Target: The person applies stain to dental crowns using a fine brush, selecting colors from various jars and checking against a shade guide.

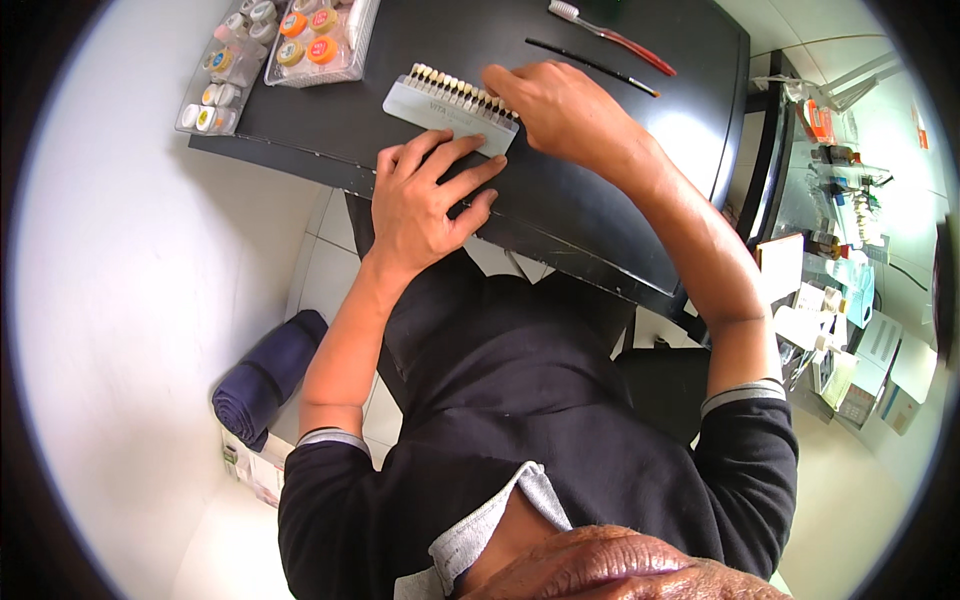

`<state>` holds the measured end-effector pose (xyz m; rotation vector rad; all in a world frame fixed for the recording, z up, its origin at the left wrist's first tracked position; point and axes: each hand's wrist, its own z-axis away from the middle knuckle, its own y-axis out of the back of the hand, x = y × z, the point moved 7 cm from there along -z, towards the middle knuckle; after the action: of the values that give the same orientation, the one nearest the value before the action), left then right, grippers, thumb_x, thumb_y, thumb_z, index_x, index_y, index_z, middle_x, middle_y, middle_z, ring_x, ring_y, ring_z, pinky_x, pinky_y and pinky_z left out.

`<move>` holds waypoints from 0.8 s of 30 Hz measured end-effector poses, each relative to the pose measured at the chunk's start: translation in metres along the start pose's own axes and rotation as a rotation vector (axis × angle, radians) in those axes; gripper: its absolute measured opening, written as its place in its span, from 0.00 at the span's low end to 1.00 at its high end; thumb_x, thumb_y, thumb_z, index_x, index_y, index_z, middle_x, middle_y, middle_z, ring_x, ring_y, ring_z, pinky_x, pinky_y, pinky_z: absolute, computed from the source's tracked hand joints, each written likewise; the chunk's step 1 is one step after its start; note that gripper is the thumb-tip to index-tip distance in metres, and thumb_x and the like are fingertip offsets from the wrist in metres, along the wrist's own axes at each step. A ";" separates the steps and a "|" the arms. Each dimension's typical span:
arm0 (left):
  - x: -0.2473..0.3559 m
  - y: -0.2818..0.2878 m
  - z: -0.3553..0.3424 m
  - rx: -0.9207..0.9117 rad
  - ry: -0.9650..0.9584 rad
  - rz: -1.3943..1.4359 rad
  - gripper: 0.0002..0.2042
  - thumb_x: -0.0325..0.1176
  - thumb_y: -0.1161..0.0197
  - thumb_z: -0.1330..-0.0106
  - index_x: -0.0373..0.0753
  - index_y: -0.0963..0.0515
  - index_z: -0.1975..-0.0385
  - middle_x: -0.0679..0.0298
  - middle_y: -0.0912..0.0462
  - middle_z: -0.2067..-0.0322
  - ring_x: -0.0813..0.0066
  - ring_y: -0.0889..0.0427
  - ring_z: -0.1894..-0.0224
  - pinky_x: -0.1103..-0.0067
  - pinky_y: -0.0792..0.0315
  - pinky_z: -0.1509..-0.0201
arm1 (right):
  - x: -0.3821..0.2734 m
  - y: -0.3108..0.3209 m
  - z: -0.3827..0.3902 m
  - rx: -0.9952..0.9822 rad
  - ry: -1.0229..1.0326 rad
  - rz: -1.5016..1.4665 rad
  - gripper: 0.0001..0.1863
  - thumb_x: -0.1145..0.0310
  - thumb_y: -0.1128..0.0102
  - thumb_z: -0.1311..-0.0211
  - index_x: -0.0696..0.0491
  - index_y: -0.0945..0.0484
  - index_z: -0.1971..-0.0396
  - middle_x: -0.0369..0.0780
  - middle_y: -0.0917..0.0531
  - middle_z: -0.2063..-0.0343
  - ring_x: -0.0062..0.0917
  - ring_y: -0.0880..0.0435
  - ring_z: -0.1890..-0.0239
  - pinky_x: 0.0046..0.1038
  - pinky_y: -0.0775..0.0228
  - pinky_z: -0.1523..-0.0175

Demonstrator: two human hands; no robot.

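Observation:
A dental shade guide (437,108), a pale grey-silver bar with a row of tooth-shaped tabs along its far edge, lies slanted on the black table. My left hand (425,195) rests against its near side, fingers spread, with fingertips touching the bar's face and near edge. Over the right end of the row, my right hand (565,108) is closed in a pinch at a shade tab; its fingertips partly hide the tabs there. To the right of that hand lie a thin black brush (592,66) and a red-and-white toothbrush (620,40).
Two clear trays of small capped jars, one (318,75) with orange lids and one (208,118) with white and yellow lids, stand at the table's far left. A rolled dark blue mat (262,385) is below left. Glass shelves (850,175) with bottles stand at right.

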<state>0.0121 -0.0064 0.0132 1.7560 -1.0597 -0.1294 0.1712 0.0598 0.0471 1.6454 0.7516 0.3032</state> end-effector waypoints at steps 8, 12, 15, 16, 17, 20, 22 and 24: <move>-0.031 0.023 0.015 0.309 0.145 0.456 0.18 0.20 0.33 0.35 0.39 0.09 0.46 0.57 0.16 0.47 0.70 0.20 0.53 0.77 0.24 0.50 | -0.011 0.044 0.029 0.036 -0.145 -0.208 0.07 0.76 0.35 0.33 0.59 0.24 0.61 0.52 0.12 0.65 0.55 0.12 0.59 0.52 0.20 0.55; -0.032 0.024 0.014 0.395 0.196 0.608 0.18 0.17 0.41 0.35 0.33 0.12 0.47 0.59 0.21 0.50 0.77 0.29 0.62 0.80 0.31 0.56 | -0.028 0.057 0.069 -0.032 -0.142 -0.217 0.08 0.70 0.32 0.30 0.57 0.20 0.59 0.48 0.12 0.64 0.49 0.11 0.55 0.48 0.20 0.47; -0.033 0.020 0.020 0.404 0.220 0.680 0.20 0.16 0.45 0.37 0.29 0.14 0.47 0.57 0.22 0.47 0.77 0.28 0.59 0.80 0.30 0.53 | -0.047 0.063 0.089 -0.123 -0.079 -0.226 0.07 0.68 0.32 0.30 0.55 0.18 0.58 0.45 0.11 0.62 0.43 0.10 0.51 0.43 0.21 0.42; -0.031 0.016 0.018 0.427 0.206 0.710 0.21 0.15 0.46 0.39 0.28 0.14 0.47 0.55 0.21 0.49 0.75 0.27 0.59 0.80 0.30 0.55 | -0.051 0.069 0.096 -0.123 -0.091 -0.238 0.08 0.68 0.33 0.31 0.55 0.19 0.58 0.44 0.11 0.62 0.41 0.10 0.51 0.41 0.22 0.40; -0.029 0.012 0.016 0.449 0.195 0.738 0.23 0.14 0.47 0.41 0.27 0.14 0.46 0.54 0.20 0.50 0.74 0.26 0.59 0.80 0.29 0.56 | -0.054 0.074 0.106 -0.102 -0.117 -0.257 0.07 0.67 0.33 0.30 0.54 0.19 0.60 0.43 0.11 0.63 0.41 0.10 0.52 0.42 0.23 0.40; -0.022 -0.001 0.013 0.396 0.181 0.799 0.25 0.13 0.49 0.42 0.26 0.15 0.45 0.52 0.21 0.49 0.72 0.25 0.58 0.80 0.28 0.54 | -0.055 0.093 0.146 -0.033 -0.192 -0.265 0.08 0.66 0.33 0.29 0.53 0.20 0.62 0.41 0.13 0.66 0.40 0.11 0.55 0.41 0.23 0.43; -0.020 -0.005 0.012 0.372 0.176 0.811 0.26 0.14 0.49 0.44 0.26 0.15 0.45 0.52 0.20 0.50 0.72 0.25 0.57 0.80 0.29 0.54 | -0.054 0.113 0.173 0.089 -0.239 -0.277 0.07 0.70 0.29 0.32 0.53 0.20 0.61 0.38 0.17 0.68 0.36 0.15 0.61 0.38 0.24 0.49; -0.022 -0.008 0.011 0.349 0.171 0.793 0.27 0.14 0.50 0.45 0.26 0.14 0.45 0.53 0.20 0.50 0.72 0.25 0.57 0.81 0.30 0.55 | -0.054 0.129 0.196 0.133 -0.303 -0.249 0.08 0.68 0.30 0.31 0.53 0.21 0.63 0.39 0.17 0.69 0.36 0.15 0.61 0.38 0.25 0.49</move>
<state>-0.0025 0.0018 -0.0061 1.4760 -1.6342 0.7198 0.2836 -0.1332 0.1374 1.6528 0.7460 -0.1738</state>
